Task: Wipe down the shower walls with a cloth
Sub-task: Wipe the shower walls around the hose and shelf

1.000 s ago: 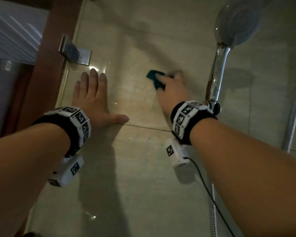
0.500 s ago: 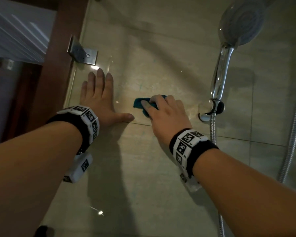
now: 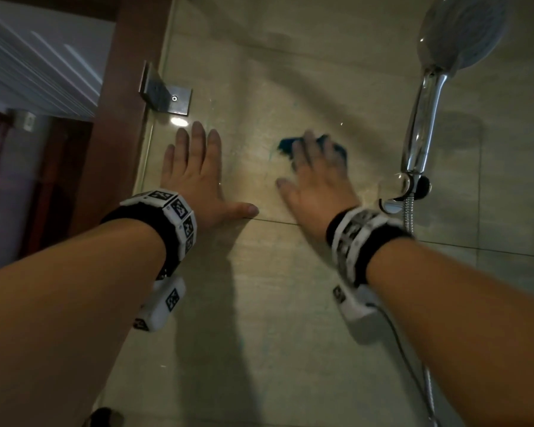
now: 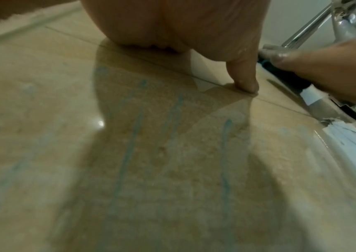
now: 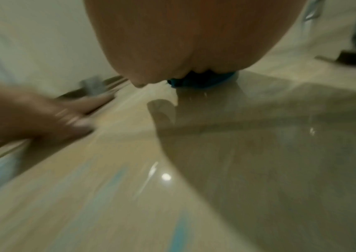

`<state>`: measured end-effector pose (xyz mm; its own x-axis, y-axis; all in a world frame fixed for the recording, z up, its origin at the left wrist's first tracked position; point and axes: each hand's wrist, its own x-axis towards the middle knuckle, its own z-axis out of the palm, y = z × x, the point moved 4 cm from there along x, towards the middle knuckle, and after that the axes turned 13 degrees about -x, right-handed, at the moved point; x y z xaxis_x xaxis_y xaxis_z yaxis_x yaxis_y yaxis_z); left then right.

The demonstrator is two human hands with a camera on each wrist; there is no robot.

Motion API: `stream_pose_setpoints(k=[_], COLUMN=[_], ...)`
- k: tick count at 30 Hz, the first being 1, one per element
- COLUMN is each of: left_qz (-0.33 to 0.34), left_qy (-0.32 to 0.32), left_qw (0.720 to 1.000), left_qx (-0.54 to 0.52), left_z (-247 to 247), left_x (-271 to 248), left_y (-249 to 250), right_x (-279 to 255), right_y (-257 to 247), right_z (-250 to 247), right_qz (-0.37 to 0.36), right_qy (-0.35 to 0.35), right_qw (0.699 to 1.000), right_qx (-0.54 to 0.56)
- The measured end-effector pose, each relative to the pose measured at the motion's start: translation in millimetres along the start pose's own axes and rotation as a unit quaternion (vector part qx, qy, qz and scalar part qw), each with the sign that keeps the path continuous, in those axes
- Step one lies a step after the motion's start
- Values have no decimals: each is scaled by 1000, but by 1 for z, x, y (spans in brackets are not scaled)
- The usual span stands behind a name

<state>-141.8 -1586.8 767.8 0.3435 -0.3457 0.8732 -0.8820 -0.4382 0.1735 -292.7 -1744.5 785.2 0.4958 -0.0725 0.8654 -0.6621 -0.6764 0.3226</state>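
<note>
My right hand (image 3: pixel 316 177) lies flat over a blue cloth (image 3: pixel 285 146) and presses it against the beige tiled shower wall (image 3: pixel 290 303); the hand is motion-blurred. Cloth edges show beyond the fingers on both sides. The right wrist view shows the cloth (image 5: pixel 200 82) squashed under my palm (image 5: pixel 194 42). My left hand (image 3: pixel 198 171) rests flat on the wall left of it, fingers straight and thumb (image 4: pixel 245 81) spread out. Faint blue streaks (image 4: pixel 129 153) run down the tile below the hands.
A chrome shower head (image 3: pixel 463 35) on its handle (image 3: pixel 423 118) sits in a wall holder (image 3: pixel 413 188) just right of my right hand, with its hose (image 3: pixel 409 217) hanging below. A metal bracket (image 3: pixel 167 97) and a brown wooden frame (image 3: pixel 121 118) stand at the left.
My right hand swept the cloth down and left, then back up and to the right, and its fingers now lie flatter. The left hand stayed planted on the wall.
</note>
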Motion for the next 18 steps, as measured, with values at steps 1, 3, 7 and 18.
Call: stream_pose_setpoints(k=[1,3,7,18], left_qz=[-1,2,5,7], left_qy=[-2,0,10,16], left_qw=[1000,1000,1000,1000], left_qx=[3,7,8,10], left_z=[0,1,1,1], left_x=[0,0,0,0], left_y=[-1,-2,-2,-3], right_x=[17,47,83,-24], right_y=[19,60,97,-29], right_z=[-5,-12,-12,12], right_qz=[29,81,149,74], right_qy=[2,8,-14,8], right_qw=[1000,996,986,996], right_qx=[5,29,73,43])
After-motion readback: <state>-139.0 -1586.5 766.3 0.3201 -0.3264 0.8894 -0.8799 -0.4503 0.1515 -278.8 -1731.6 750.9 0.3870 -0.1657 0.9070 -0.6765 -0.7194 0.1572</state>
